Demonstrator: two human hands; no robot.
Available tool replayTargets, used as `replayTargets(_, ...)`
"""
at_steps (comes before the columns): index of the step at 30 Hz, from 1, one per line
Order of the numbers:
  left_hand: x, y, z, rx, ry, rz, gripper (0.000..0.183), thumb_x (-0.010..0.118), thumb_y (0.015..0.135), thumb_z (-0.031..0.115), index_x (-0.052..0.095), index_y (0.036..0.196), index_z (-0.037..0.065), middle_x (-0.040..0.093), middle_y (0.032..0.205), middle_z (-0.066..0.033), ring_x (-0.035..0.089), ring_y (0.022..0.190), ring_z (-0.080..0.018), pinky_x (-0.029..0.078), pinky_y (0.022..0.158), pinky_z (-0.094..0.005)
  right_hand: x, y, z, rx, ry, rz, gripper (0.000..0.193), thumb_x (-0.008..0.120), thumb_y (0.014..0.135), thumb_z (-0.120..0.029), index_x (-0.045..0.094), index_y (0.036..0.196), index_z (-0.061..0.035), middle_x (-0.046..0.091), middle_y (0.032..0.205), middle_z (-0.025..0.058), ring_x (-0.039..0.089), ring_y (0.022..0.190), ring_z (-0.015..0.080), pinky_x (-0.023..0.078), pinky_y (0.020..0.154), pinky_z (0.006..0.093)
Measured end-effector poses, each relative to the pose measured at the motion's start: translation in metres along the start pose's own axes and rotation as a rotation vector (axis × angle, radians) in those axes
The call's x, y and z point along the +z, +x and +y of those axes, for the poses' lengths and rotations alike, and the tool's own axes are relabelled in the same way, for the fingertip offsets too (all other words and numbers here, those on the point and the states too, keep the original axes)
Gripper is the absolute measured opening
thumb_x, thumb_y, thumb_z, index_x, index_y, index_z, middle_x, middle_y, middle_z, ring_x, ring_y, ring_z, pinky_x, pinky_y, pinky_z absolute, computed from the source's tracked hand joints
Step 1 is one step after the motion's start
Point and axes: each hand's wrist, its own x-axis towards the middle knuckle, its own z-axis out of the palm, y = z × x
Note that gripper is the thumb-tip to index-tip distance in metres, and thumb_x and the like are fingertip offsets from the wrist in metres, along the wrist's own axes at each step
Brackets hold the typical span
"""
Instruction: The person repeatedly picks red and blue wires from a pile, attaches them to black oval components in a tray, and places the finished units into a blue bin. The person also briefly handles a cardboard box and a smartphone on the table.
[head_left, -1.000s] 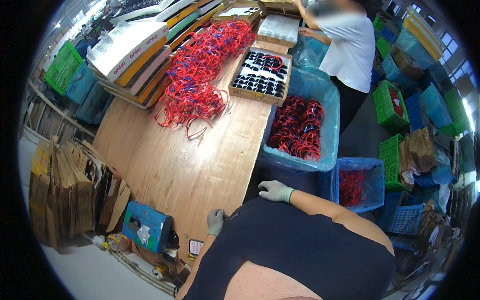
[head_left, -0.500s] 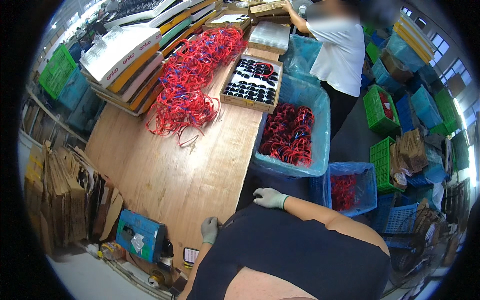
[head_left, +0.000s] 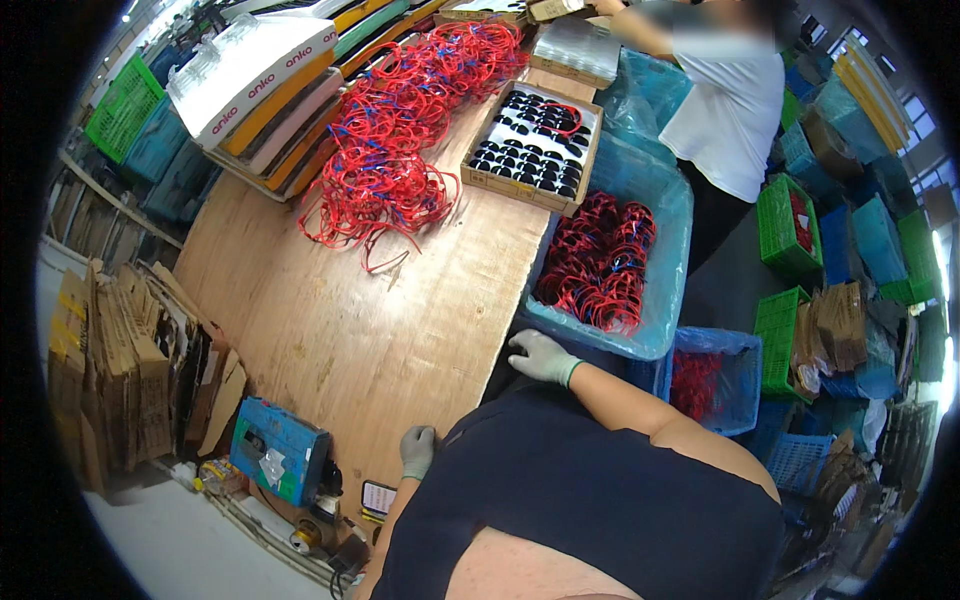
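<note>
My left hand [head_left: 416,452], in a pale grey glove, is at the near edge of the wooden table [head_left: 400,330], close against my dark shirt. Its fingers are too small and bunched to read. My right hand [head_left: 543,357], gloved alike, hovers past the table's right edge, below a blue lined crate [head_left: 655,342]. Its fingers are loosely bent and apart, with nothing in them. Thin red looped pieces [head_left: 600,255] fill that crate. A tangled heap of similar red loops with blue bits [head_left: 395,190] covers the far part of the table.
A shallow carton [head_left: 515,190] of black half-round pieces stands on the table by stacked flat boxes [head_left: 255,90]. Beyond it is a person in a white shirt [head_left: 725,110]. A smaller blue crate [head_left: 740,400], folded cardboard [head_left: 140,380], a blue box [head_left: 280,450] and a phone [head_left: 378,498] are nearer.
The view has shifted, so the table and crates sit farther right. My right hand has risen slightly toward the large crate. The other person has leaned over, with an arm bent near the far boxes.
</note>
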Motion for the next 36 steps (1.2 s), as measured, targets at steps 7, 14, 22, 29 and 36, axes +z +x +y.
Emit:
replayTargets(7, -0.004, -0.002, 0.037, -0.272, -0.176, 0.024, 0.028, 0.059, 0.088, 0.022, 0.067, 0.076, -0.002, 0.066, 0.066, -0.0142, 0.062, 0.053, -0.0227, 0.05, 0.052, -0.0359, -0.098, 0.13, 0.033, 0.112, -0.348, 0.267, 0.069, 0.061, 0.085, -0.036, 0.043, 0.143, -0.0023, 0.029, 0.156, 0.0243, 0.024, 0.146, 0.0392, 0.023, 0.12, 0.0437)
replayTargets(14, 0.001, 0.001, 0.057, -0.421, -0.284, 0.103, 0.034, 0.056, 0.093, 0.025, 0.064, 0.076, -0.003, 0.064, 0.063, -0.0166, 0.06, 0.048, -0.0222, 0.048, 0.045, -0.0341, -0.176, 0.217, 0.023, 0.247, -0.424, 0.4, 0.059, 0.062, 0.085, -0.034, 0.049, 0.135, -0.0059, 0.052, 0.136, 0.0162, 0.045, 0.13, 0.0324, 0.032, 0.109, 0.0473)
replayTargets(22, 0.004, 0.012, 0.048, -0.464, -0.232, 0.134, 0.039, 0.056, 0.093, 0.026, 0.064, 0.069, -0.003, 0.064, 0.063, -0.0147, 0.06, 0.05, -0.0218, 0.049, 0.049, -0.0345, -0.195, 0.245, 0.034, 0.279, -0.416, 0.343, 0.051, 0.066, 0.085, -0.038, 0.061, 0.127, -0.0089, 0.062, 0.124, 0.0154, 0.056, 0.119, 0.0326, 0.044, 0.101, 0.0447)
replayTargets(29, 0.003, 0.007, 0.032, -0.458, -0.2, 0.163, 0.038, 0.058, 0.092, 0.028, 0.066, 0.069, -0.002, 0.064, 0.063, -0.0137, 0.059, 0.052, -0.0225, 0.047, 0.051, -0.0366, -0.186, 0.256, 0.059, 0.239, -0.331, 0.441, 0.027, 0.062, 0.091, -0.035, 0.071, 0.104, -0.0128, 0.068, 0.108, 0.0124, 0.063, 0.105, 0.0328, 0.049, 0.092, 0.0456)
replayTargets(36, 0.001, 0.019, -0.031, 0.0, 0.553, -0.111, 0.033, 0.053, 0.092, 0.034, 0.061, 0.08, 0.003, 0.065, 0.068, -0.0193, 0.065, 0.065, -0.034, 0.047, 0.064, -0.048, -0.166, 0.194, 0.061, 0.169, -0.359, 0.371, 0.025, 0.06, 0.089, -0.036, 0.072, 0.094, -0.0141, 0.07, 0.099, 0.0123, 0.064, 0.097, 0.0345, 0.051, 0.086, 0.0476)
